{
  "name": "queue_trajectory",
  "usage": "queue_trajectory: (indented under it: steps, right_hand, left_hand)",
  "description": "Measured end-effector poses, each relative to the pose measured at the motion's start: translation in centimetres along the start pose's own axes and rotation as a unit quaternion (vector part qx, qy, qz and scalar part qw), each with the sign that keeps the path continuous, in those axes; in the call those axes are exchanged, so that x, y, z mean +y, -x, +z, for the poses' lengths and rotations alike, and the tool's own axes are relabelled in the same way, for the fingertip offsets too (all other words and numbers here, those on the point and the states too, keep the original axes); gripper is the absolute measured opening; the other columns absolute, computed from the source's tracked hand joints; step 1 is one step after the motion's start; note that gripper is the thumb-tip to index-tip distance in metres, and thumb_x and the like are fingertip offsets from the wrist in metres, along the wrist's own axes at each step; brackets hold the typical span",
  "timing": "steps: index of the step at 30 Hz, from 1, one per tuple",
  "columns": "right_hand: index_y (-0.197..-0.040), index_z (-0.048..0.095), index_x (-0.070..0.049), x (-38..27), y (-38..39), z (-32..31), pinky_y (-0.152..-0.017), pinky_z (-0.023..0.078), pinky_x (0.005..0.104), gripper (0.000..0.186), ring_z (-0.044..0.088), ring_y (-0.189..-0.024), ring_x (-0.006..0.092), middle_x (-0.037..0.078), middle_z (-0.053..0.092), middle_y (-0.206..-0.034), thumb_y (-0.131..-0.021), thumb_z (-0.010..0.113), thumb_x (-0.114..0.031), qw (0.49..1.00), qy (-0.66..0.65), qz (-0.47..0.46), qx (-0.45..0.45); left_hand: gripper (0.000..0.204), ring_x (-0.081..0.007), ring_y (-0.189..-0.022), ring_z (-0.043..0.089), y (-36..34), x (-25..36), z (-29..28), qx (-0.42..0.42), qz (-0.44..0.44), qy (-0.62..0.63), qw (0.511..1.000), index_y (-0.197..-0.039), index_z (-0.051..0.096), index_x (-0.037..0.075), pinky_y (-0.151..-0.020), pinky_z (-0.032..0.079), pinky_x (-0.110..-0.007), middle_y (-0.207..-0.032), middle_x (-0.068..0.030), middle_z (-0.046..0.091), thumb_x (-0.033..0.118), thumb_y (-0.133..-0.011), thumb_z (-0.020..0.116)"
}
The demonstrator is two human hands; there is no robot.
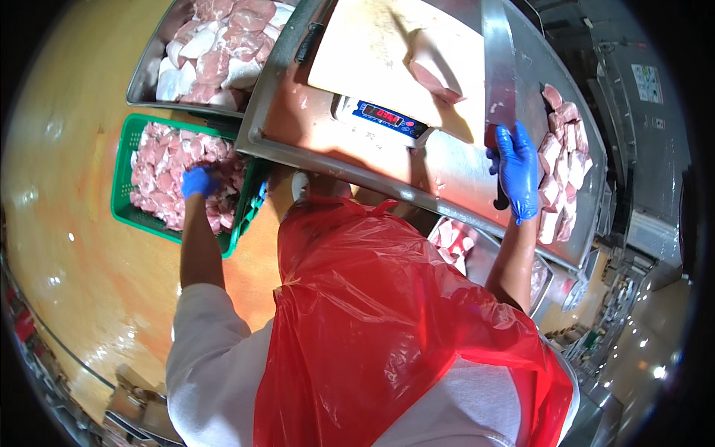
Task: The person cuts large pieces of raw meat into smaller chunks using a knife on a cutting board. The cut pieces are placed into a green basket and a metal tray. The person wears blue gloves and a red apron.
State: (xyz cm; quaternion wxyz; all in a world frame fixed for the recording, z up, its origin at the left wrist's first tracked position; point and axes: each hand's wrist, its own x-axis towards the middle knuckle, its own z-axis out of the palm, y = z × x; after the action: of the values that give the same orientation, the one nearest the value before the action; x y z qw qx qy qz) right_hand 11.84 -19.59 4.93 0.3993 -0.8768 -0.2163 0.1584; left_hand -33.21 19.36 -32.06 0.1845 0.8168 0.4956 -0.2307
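Observation:
My right hand [516, 175], in a blue glove, is closed round the handle of a large knife [500, 67]. Its broad blade points away from me, along the right edge of a white cutting board [365, 52]. A thick piece of meat [436, 71] lies on that board. Over at the left, my blue-gloved left hand [198, 182] reaches down onto the meat chunks [167, 167] heaped in a green basket [119, 160]. Its fingers are blurred and partly hidden, so I cannot make out whether they grip a chunk.
A scale [383, 118] with a lit display sits at the board's near edge. Cut meat pieces [562, 167] lie in rows on the steel table [328, 149] at right. A metal tray [138, 89] of larger pieces stands beyond the basket. More meat [451, 242] is below the table edge.

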Motion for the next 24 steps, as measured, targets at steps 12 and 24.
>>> queue_trajectory:
  steps: [12,24]
  right_hand:
    - [-0.106,0.058,-0.006,10.4,4.0,-1.5,-0.057,0.053,0.0252,0.018,0.057,-0.061,0.0093,0.002,0.061,-0.077,-0.105,0.056,-0.023,0.949,-0.285,0.105,0.083]
    - [-0.100,0.054,-0.005,2.5,-6.6,7.0,-0.057,0.049,0.0274,0.018,0.057,-0.062,0.0150,0.008,0.060,-0.081,-0.109,0.046,-0.019,0.807,-0.587,-0.056,0.007]
  left_hand:
    - [0.027,-0.0305,-0.091,0.068,-3.5,7.4,-16.2,0.336,0.187,0.228,0.894,-0.102,0.069,0.001,-0.076,0.053,-0.042,-0.097,-0.0180,0.070,0.026,-0.094,0.060]
    - [0.048,-0.0327,-0.125,0.058,1.0,54.7,-29.1,0.067,0.597,0.095,0.794,-0.135,0.058,0.003,-0.107,0.044,-0.038,-0.136,-0.0158,0.062,0.037,-0.101,0.055]
